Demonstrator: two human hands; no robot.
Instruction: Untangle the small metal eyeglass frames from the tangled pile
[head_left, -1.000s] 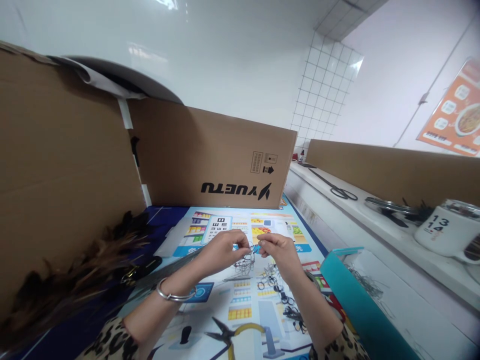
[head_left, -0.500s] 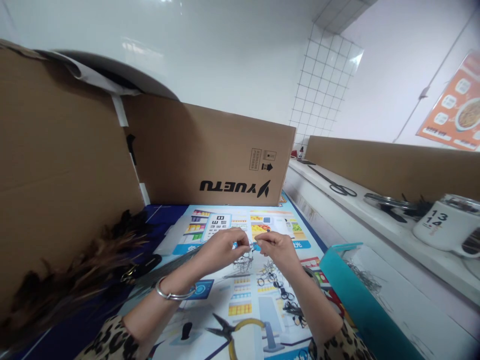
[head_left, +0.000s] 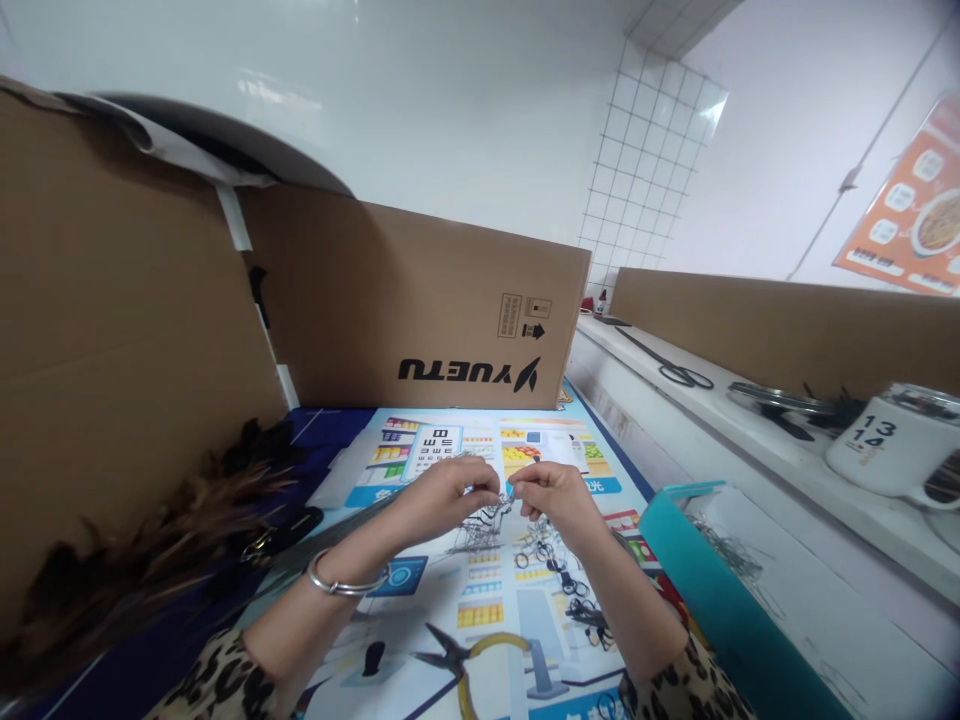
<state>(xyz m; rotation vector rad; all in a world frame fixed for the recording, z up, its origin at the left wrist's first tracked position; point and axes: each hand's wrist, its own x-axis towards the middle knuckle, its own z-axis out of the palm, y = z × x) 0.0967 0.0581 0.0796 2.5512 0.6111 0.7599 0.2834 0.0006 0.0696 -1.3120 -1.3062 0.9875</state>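
Observation:
My left hand (head_left: 448, 497) and my right hand (head_left: 553, 497) are raised together over a printed poster sheet (head_left: 480, 600), fingers pinched. Between the fingertips is a small thin wire piece (head_left: 506, 495), held from both sides. Just under the hands lies a tangle of thin wire pieces (head_left: 480, 525) on the sheet. A silver bangle (head_left: 341, 583) is on my left wrist. Small black ring parts (head_left: 562, 580) are scattered on the sheet near my right forearm.
Brown cardboard walls (head_left: 420, 310) stand behind and to the left. Dark feathers (head_left: 165, 540) pile at the left. Pliers with yellow handles (head_left: 465, 660) lie near me. A teal box (head_left: 720, 610) with wire pieces sits at the right; a white mug (head_left: 885, 445) and scissors (head_left: 675, 372) rest on the white ledge.
The hands have drawn slightly closer together and stay pinched on the wire piece. The view has shifted a little.

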